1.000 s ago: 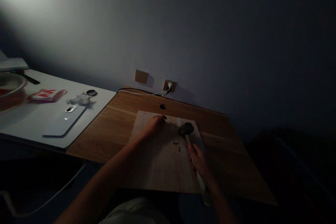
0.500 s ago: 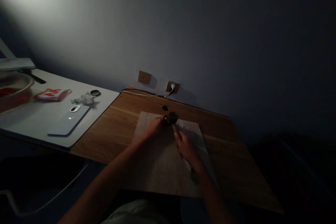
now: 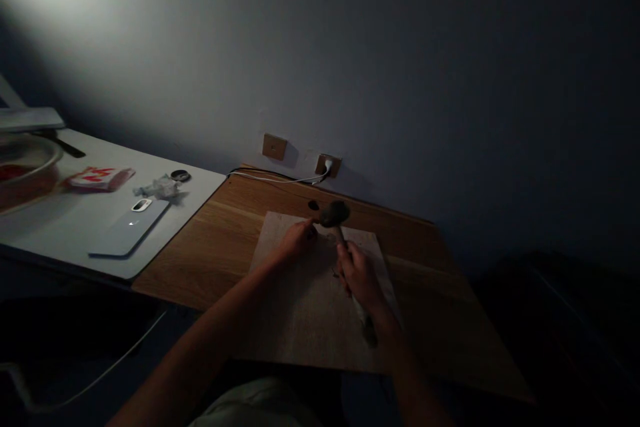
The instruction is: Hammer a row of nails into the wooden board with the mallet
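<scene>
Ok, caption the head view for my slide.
In dim light, the right hand grips a dark-headed mallet over a wooden board, the left hand close beside the mallet.

Head-worn view, angled forward and down, above wooden table (image 3: 430, 287), facing wall (image 3: 350, 60)

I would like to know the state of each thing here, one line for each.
Mallet: tilted, held
Right hand: closed around the mallet
Left hand: curled, contents unclear
Board: flat on the wooden table
White plug: in the socket
Grey device: lying flat
Plastic wrapper: crumpled
</scene>
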`<state>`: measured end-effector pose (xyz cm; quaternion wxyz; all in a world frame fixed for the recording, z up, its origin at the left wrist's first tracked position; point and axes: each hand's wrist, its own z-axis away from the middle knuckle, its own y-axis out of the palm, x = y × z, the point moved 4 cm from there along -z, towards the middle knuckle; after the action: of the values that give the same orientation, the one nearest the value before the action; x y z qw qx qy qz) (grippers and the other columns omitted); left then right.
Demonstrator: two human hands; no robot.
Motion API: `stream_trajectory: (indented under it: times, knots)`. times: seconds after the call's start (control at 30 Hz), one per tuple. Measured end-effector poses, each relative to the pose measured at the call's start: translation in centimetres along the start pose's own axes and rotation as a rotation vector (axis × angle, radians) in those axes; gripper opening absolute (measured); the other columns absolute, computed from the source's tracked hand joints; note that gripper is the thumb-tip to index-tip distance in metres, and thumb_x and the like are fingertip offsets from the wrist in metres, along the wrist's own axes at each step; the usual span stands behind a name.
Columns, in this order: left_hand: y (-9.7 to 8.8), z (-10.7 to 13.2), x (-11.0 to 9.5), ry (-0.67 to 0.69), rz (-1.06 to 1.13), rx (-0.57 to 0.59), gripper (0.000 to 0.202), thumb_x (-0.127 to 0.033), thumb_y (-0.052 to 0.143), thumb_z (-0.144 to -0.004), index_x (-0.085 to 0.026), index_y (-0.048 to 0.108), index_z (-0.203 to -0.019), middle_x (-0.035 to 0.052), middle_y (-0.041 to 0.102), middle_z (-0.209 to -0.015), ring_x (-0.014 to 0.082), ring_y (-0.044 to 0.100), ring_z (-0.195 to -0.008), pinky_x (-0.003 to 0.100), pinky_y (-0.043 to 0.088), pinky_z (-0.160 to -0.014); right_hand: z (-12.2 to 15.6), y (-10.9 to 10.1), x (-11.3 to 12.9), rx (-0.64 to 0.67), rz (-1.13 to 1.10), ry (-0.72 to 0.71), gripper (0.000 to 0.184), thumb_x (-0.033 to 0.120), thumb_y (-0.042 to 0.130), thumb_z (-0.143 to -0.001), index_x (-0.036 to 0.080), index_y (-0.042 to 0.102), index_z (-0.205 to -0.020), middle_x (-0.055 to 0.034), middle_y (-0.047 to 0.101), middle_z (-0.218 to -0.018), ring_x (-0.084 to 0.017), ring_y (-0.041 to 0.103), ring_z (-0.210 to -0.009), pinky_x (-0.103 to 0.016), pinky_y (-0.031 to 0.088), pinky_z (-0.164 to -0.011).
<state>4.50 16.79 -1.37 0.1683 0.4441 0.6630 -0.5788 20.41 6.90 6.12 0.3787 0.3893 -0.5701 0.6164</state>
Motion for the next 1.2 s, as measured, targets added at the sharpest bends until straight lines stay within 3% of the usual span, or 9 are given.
stream_trajectory:
  times: [0.13,0.33,0.43,0.6,0.8,0.9,0.97,1.13,1.2]
  knots:
    - [-0.2,0.1,0.0,0.012,0.017,-0.023,0.038,-0.007,0.059,-0.082,-0.014,0.064,-0.118,0.0095,0.075,-0.1,0.0205,0.069,-0.089,0.027,0.052,-0.081,-0.9,1.2,-2.8,0.033,0.067,0.105,0.044,0.066,0.048,-0.09,0.023,0.05,-0.081,0.0091,0.045,-0.053,-0.009,0.042,-0.032,-0.019,0.029,-0.029]
    - [-0.8,0.3,-0.8,0.078,-0.078,-0.042,0.046,-0.008,0.059,-0.08,-0.018,0.062,-0.125,0.0093,0.067,-0.117,0.0207,0.065,-0.103,0.032,0.053,-0.093,1.1,-3.8,-1.0,-0.113,-0.048,0.033,0.048,0.068,0.047,-0.09,0.023,0.056,-0.102,0.0097,0.047,-0.06,-0.008,0.04,-0.034,-0.02,0.031,-0.029]
    - [-0.7,1.1,-3.2,0.277,-0.225,-0.018,0.037,-0.011,0.059,-0.085,-0.017,0.064,-0.121,0.0118,0.063,-0.12,0.0234,0.061,-0.109,0.036,0.052,-0.096,2.7,-5.4,-2.5,-0.154,-0.087,0.108,0.055,0.073,0.051,-0.084,0.022,0.056,-0.103,0.0106,0.045,-0.056,-0.008,0.037,-0.032,-0.02,0.029,-0.029]
    - [1.4,3.9,-7.4,0.765,-0.493,0.282,0.023,-0.01,0.057,-0.093,-0.02,0.067,-0.112,0.0079,0.071,-0.103,0.022,0.064,-0.102,0.034,0.049,-0.091,5.0,-5.2,-8.0,-0.144,-0.099,0.307,0.067,0.081,0.056,-0.07,0.021,0.056,-0.1,0.012,0.041,-0.05,-0.008,0.035,-0.03,-0.02,0.025,-0.028]
    - [2.6,5.2,-8.5,0.912,-0.621,0.285,0.014,-0.012,0.059,-0.095,-0.016,0.067,-0.106,0.006,0.071,-0.083,0.0202,0.065,-0.079,0.031,0.048,-0.07,5.7,-4.8,-11.4,-0.123,-0.08,0.321,0.066,0.08,0.052,-0.076,0.021,0.057,-0.105,0.011,0.044,-0.051,-0.009,0.039,-0.031,-0.021,0.026,-0.031]
    - [2.2,5.0,-8.3,0.884,-0.621,0.278,0.014,-0.014,0.058,-0.096,-0.016,0.068,-0.106,0.0063,0.071,-0.086,0.0201,0.065,-0.08,0.031,0.049,-0.073,5.6,-4.9,-11.7,-0.122,-0.085,0.299,0.065,0.081,0.053,-0.076,0.022,0.058,-0.102,0.0102,0.045,-0.052,-0.009,0.039,-0.032,-0.021,0.027,-0.031]
    - [1.2,4.2,-7.4,0.783,-0.546,0.251,0.017,-0.014,0.059,-0.095,-0.018,0.07,-0.108,0.0066,0.072,-0.093,0.0197,0.066,-0.087,0.031,0.05,-0.08,5.6,-5.0,-11.7,-0.152,-0.1,0.288,0.065,0.083,0.053,-0.074,0.022,0.058,-0.096,0.0096,0.046,-0.052,-0.008,0.037,-0.032,-0.021,0.026,-0.031]
    - [-2.6,1.0,-1.9,0.228,-0.232,0.015,0.024,-0.01,0.058,-0.088,-0.019,0.075,-0.102,0.0054,0.075,-0.098,0.0162,0.069,-0.087,0.025,0.051,-0.081,5.5,-4.9,-11.8,-0.202,-0.156,0.267,0.067,0.086,0.053,-0.071,0.022,0.056,-0.093,0.01,0.045,-0.051,-0.008,0.035,-0.03,-0.021,0.025,-0.03]
    - [-3.2,0.4,0.0,0.095,-0.196,-0.018,0.025,-0.009,0.058,-0.084,-0.019,0.076,-0.098,0.0049,0.076,-0.096,0.0165,0.07,-0.085,0.024,0.051,-0.078,5.6,-4.8,-11.9,-0.193,-0.174,0.26,0.066,0.085,0.053,-0.073,0.023,0.055,-0.094,0.0104,0.045,-0.051,-0.008,0.037,-0.031,-0.021,0.026,-0.03]
